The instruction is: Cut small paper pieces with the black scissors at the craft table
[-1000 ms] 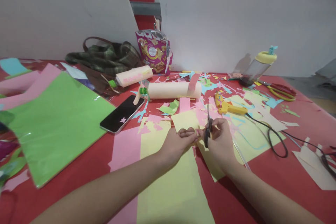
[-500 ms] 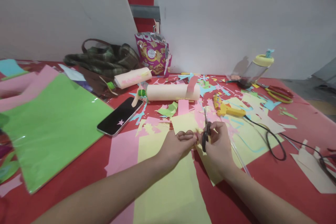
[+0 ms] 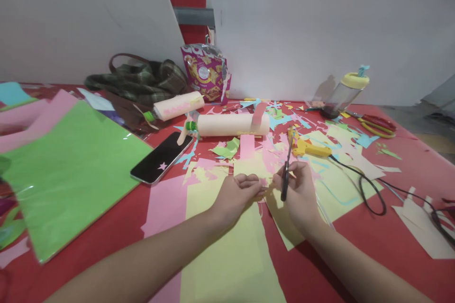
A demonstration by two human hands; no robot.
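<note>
My right hand point(image 3: 299, 189) is wrapped round the dark handles of small black scissors point(image 3: 286, 166), whose blades point up and away. My left hand point(image 3: 237, 194) sits just to its left with the fingers curled, pinching a small pink paper scrap point(image 3: 263, 183) that is mostly hidden. The two hands are a little apart. Both hover over yellow paper sheets point(image 3: 227, 241) and pink paper point(image 3: 167, 203) lying on the red table point(image 3: 355, 232).
A phone point(image 3: 161, 157), a big green sheet point(image 3: 67, 170), two paper-wrapped bottles point(image 3: 232, 124), a snack bag point(image 3: 206, 71) and a plaid bag point(image 3: 138, 80) lie left and behind. A yellow glue gun point(image 3: 309, 147) with black cord point(image 3: 373, 194), a water bottle point(image 3: 346, 91), red scissors point(image 3: 378, 125) and paper scraps are right.
My right hand has drawn slightly right, away from the left, and the scissor blades have tilted rightward. The left hand has stayed almost still with its pinch.
</note>
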